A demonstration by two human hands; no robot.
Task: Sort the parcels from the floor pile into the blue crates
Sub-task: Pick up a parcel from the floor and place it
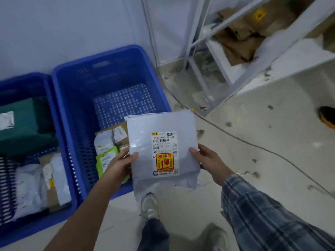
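I hold a grey plastic mailer parcel (161, 151) flat in front of me, label side up, with a white shipping label and an orange fragile sticker. My left hand (119, 164) grips its left edge and my right hand (208, 162) grips its right edge. The parcel hangs over the near right corner of the middle blue crate (76, 109), which has a few small parcels (108, 144) at its near end. A second blue crate (52, 216) at the left holds a dark green parcel (23, 127) and white mailers (30, 187).
A white metal shelf rack (241, 75) with torn cardboard (239, 40) stands at the right back. A cable (253, 144) runs across the dusty floor. My shoes (150, 205) are below the parcel. A dark round object (327, 116) lies at the right edge.
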